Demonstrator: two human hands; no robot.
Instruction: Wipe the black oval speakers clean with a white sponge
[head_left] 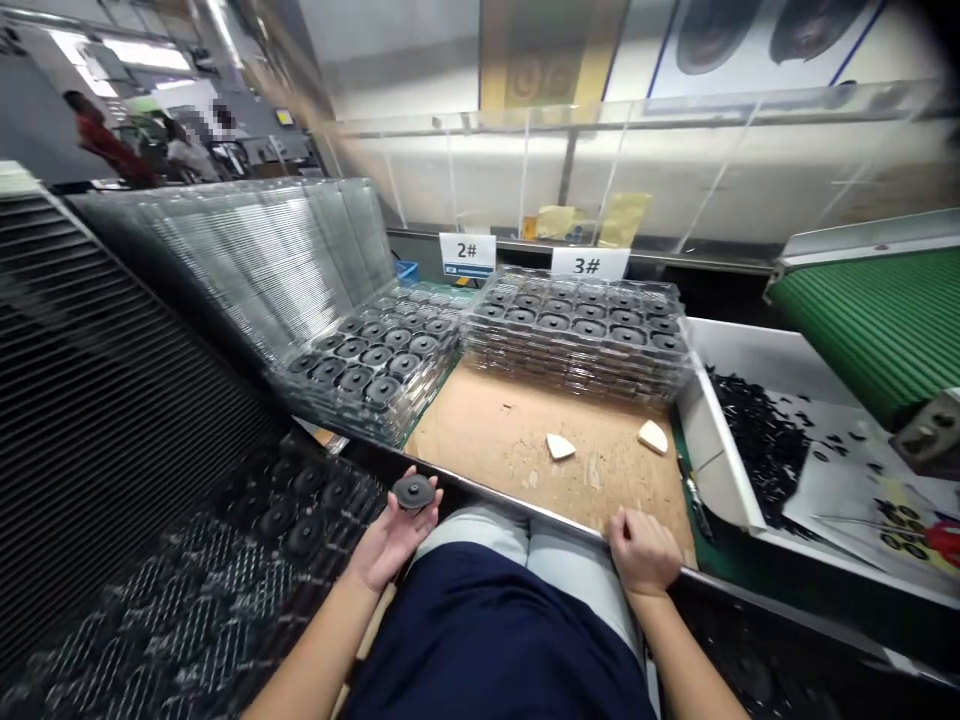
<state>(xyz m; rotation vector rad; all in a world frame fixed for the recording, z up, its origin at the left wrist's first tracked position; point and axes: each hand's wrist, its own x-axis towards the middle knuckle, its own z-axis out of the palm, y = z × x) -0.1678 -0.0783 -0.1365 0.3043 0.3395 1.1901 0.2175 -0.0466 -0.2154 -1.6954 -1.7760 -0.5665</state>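
A black round disc (414, 490) with a raised centre rests on the fingers of my left hand (397, 532), palm up, just off the front edge of the bench. My fingers curl around its rim. My right hand (645, 552) is a fist at the front edge of the brown board (495, 420); what it holds, if anything, is hidden. Two small white wedge-shaped pieces lie on the board: one white piece (559, 447) near the middle, another white piece (652, 437) further right.
Clear trays (585, 350) of black discs are stacked behind the board; another tray stack (375, 360) stands left. Black trays (285, 520) sit low at my left. To the right are a knife-like tool (697, 500), a white bin (724, 430) of small black parts and a green conveyor (877, 310).
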